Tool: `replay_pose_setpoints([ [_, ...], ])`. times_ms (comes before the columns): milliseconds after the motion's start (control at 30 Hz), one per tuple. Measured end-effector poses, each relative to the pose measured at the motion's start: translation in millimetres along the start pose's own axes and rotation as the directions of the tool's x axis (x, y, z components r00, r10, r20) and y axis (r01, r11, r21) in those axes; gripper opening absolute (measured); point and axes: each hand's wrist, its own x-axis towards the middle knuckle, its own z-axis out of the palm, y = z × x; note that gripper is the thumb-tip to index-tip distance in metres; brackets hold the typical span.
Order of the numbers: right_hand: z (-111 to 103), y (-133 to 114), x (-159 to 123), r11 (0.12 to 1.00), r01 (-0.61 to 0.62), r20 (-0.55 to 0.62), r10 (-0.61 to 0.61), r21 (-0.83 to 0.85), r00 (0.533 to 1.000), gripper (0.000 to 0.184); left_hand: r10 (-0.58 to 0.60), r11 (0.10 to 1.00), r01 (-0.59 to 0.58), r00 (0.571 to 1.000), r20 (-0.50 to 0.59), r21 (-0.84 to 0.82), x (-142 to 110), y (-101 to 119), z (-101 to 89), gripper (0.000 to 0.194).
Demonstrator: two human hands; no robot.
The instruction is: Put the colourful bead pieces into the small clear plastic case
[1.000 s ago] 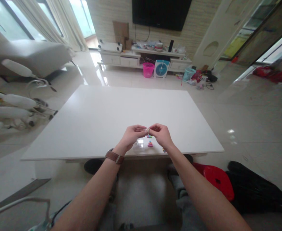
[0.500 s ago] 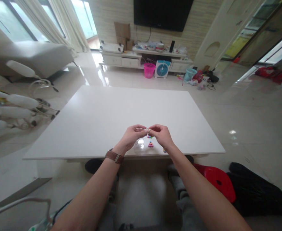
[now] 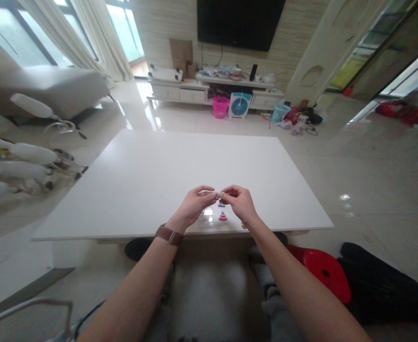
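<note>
1. Above white table [image 3: 159, 175] — small pale piece [image 3: 218, 195] pinched by left hand [image 3: 190, 207] and right hand [image 3: 242, 202], fingertips nearly together.
2. Probably light, easily dropped; stiffness unclear — best held gently at opposite ends.

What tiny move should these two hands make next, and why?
Probably a slight turn of the small pale object with the right hand, while the left hand steadies it. Both hands' fingertips meet around it, over the white rectangular table. It is too small to make out clearly, so a gentle move seems wisest.
</note>
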Motion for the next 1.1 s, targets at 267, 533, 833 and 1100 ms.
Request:
replay_pose_setpoints([
  [267, -1.1, 1.6, 0.6, 1.000, 0.001, 0.010, -0.002, 0.012, 1.000, 0.028, -0.001, 1.000, 0.001, 1.000, 0.001, -0.014, -0.2, -1.0, 0.1, 0.037],
  [533, -2.3, 2.7, 0.0, 0.998, 0.027, 0.007, -0.027, -0.055, 1.000, 0.024, -0.005, 1.000, 0.005, 1.000, 0.014, -0.008, -0.6, -1.0, 1.4, 0.042],
  [833, -2.9, 5.4, 0.6, 0.995, 0.054, 0.022, -0.052, -0.086, 0.998, 0.018, 0.015, 1.000, -0.015, 1.000, -0.010, 0.027, -1.2, -0.2, 3.0, 0.046],
  [1100, -3.0, 3.6, 1.6, 0.997, 0.037, 0.001, -0.037, -0.063, 0.999, 0.019, 0.047, 0.997, -0.044, 0.998, -0.046, 0.056, 0.8, -1.4, 0.8, 0.045],
])
